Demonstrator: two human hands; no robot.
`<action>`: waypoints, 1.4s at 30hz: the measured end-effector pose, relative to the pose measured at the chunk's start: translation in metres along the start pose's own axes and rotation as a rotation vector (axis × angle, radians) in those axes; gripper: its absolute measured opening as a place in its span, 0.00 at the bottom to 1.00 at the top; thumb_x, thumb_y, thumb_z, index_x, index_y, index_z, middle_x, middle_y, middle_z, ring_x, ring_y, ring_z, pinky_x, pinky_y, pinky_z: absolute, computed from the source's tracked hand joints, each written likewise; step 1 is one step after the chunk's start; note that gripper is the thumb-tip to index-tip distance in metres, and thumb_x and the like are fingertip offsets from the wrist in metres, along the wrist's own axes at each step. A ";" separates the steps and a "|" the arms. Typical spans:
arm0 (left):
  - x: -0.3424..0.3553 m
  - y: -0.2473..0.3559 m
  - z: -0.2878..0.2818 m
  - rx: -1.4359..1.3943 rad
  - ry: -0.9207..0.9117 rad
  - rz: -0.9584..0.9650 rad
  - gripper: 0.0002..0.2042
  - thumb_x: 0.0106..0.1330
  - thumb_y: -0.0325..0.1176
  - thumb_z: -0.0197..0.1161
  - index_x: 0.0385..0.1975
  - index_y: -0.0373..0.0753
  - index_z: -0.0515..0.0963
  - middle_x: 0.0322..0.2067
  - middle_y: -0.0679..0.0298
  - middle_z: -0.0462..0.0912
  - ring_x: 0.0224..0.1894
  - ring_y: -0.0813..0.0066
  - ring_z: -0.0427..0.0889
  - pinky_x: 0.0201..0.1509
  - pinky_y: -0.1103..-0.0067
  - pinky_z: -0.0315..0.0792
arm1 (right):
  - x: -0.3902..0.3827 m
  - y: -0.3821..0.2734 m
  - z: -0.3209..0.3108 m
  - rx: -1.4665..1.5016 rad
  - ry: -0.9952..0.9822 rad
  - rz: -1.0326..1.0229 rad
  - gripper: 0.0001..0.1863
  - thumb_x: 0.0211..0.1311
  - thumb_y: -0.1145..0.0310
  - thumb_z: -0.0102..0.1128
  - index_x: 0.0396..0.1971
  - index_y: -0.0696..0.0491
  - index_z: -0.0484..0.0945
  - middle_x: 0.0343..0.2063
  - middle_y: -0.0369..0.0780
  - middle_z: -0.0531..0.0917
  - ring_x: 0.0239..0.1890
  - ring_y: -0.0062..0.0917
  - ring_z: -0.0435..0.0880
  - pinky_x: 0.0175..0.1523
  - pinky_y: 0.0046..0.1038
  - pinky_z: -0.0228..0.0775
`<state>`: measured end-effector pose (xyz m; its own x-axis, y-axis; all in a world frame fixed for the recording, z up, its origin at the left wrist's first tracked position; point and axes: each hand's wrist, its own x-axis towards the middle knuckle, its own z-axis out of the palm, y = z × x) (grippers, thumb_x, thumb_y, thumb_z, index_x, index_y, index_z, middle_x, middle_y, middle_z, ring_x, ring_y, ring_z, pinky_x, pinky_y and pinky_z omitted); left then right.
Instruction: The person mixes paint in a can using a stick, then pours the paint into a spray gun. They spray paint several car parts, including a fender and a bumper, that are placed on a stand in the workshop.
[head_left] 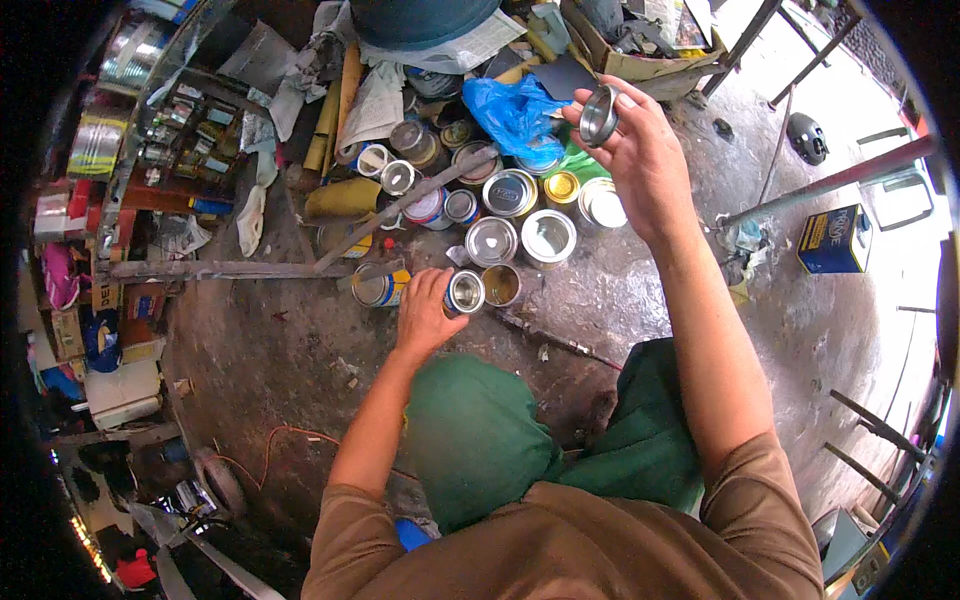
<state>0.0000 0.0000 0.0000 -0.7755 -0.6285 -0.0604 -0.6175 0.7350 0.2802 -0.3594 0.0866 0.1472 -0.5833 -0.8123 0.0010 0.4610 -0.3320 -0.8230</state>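
Note:
My left hand (pixel 426 312) is closed around the side of a small metal can (pixel 466 291) with a shiny top, low over the floor. Against that can's right side stands an open can (pixel 502 286) with brownish insides. Raised at the upper right, my right hand (pixel 641 150) grips a small, shallow, round metal cup (pixel 599 117) between thumb and fingers. The cup is tilted, its dark inside partly facing me. Just left of my left hand is a can with a yellow and blue label (pixel 370 286).
Several paint cans stand grouped ahead, among them a white-topped can (pixel 548 238) and a yellow-lidded can (pixel 562 186). A wooden bar (pixel 405 208) slants across them. Behind lies a blue plastic bag (pixel 515 115). A rectangular blue tin (pixel 835 240) stands at right, cluttered shelves (pixel 105 270) at left.

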 end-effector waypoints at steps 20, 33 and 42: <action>0.014 0.014 0.012 0.100 -0.020 0.079 0.40 0.45 0.40 0.76 0.63 0.39 0.70 0.55 0.54 0.72 0.61 0.50 0.68 0.67 0.57 0.62 | 0.000 -0.001 -0.014 -0.014 0.014 0.003 0.27 0.71 0.59 0.57 0.64 0.59 0.68 0.56 0.46 0.81 0.56 0.31 0.82 0.63 0.32 0.70; 0.018 0.021 0.008 0.112 -0.034 0.110 0.40 0.44 0.40 0.75 0.63 0.39 0.71 0.56 0.52 0.71 0.61 0.48 0.68 0.66 0.56 0.64 | 0.000 0.000 -0.017 -0.019 0.024 0.001 0.28 0.70 0.59 0.58 0.63 0.59 0.68 0.55 0.47 0.81 0.56 0.31 0.83 0.63 0.32 0.71; 0.018 0.021 0.009 0.122 -0.048 0.109 0.39 0.44 0.40 0.75 0.62 0.40 0.72 0.54 0.54 0.72 0.59 0.50 0.69 0.65 0.57 0.65 | -0.001 -0.002 -0.018 -0.031 0.013 0.002 0.28 0.70 0.60 0.59 0.64 0.60 0.68 0.55 0.48 0.81 0.56 0.32 0.83 0.64 0.32 0.71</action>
<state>-0.0283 0.0063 -0.0035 -0.8425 -0.5325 -0.0821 -0.5383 0.8256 0.1692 -0.3720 0.0964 0.1383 -0.5914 -0.8064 -0.0078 0.4414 -0.3156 -0.8400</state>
